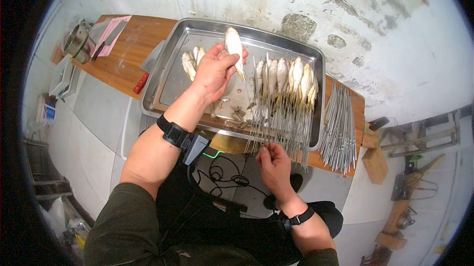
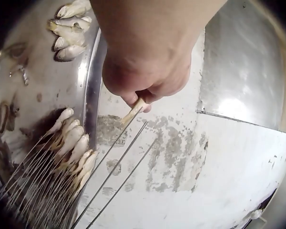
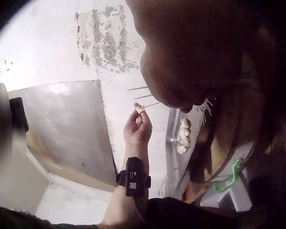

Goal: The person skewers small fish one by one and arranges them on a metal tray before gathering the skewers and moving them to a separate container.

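Observation:
My left hand (image 1: pixel 216 73) grips a small pale fish (image 1: pixel 233 43) above the metal tray (image 1: pixel 170 76), its head up and tail down. In the left wrist view, a thin metal skewer (image 2: pixel 115 141) meets the tail end of this fish, and two more skewers run alongside. My right hand (image 1: pixel 276 169) is in front of the tray's near edge, thumb and fingers pinching the skewers' lower ends. Beside it in the tray, a row of skewered fish (image 1: pixel 282 74) lies with the skewers pointing toward me. Loose fish (image 1: pixel 188 64) lie behind my left hand.
A bundle of bare metal skewers (image 1: pixel 339 130) lies on the wooden table (image 1: pixel 116 76) right of the tray. Left of the tray are a red-handled knife (image 1: pixel 141 83), a black-handled cleaver (image 1: pixel 111 36) and a metal pot (image 1: pixel 76 41). Black cable (image 1: pixel 217 174) loops below.

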Available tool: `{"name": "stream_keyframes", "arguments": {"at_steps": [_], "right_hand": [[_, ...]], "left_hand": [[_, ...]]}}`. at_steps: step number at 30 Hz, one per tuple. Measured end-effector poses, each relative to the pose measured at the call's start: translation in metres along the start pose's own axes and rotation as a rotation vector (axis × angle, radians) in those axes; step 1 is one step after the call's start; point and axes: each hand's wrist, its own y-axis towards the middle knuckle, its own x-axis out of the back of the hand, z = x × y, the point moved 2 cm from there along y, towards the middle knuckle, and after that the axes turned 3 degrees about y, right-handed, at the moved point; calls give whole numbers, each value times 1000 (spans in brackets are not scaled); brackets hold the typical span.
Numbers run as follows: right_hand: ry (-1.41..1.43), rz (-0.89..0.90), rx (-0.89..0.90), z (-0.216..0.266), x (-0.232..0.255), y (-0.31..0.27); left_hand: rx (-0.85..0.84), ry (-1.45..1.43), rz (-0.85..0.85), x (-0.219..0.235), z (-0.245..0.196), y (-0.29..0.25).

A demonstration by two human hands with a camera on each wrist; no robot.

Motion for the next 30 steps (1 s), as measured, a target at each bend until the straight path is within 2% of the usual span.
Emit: {"name": "stream_keyframes", "arguments": {"at_steps": [10,15,18,30], "right_hand": [[7,10,13,3,-3,1],[29,-7,46,5,-5,2],[50,-21,34,2,-5,3],[44,-23,58,-7,-8,8]], "left_hand": [[17,-84,18,3,0,2],[37,5,16,-3,3,-4],[27,-44,-27,-7,5,-6],[27,-5,-30,-9,10,-8]]}}
